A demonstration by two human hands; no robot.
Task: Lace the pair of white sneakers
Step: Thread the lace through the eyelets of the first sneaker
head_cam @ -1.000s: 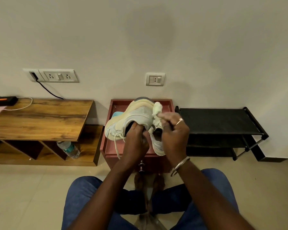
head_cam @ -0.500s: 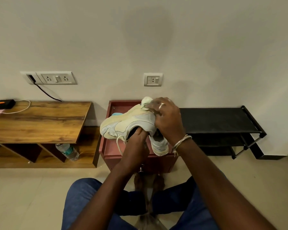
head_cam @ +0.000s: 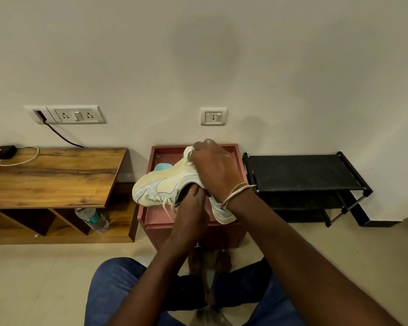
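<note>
A white and cream sneaker (head_cam: 165, 185) is held up above the reddish cabinet (head_cam: 156, 218), its toe pointing left. My left hand (head_cam: 193, 201) grips it from below, with fingers inside the shoe opening. My right hand (head_cam: 216, 170) lies over the heel end and pinches the pale heel tab. A loose white lace (head_cam: 169, 209) dangles under the shoe. The toe of a second white sneaker (head_cam: 223, 214) pokes out below my right wrist, lying on the cabinet top. A pale blue insole (head_cam: 161, 166) lies at the back of the cabinet top.
A wooden bench (head_cam: 52, 177) stands to the left with a charger and cable on it, and a water bottle (head_cam: 92, 218) lies on its lower shelf. A black shoe rack (head_cam: 302, 172) stands to the right. My knees in blue jeans are below.
My right hand moved up and away from me along the shoe to the heel tab. The sneaker tilted and shifted slightly left, toe lower. My left hand stayed in the opening.
</note>
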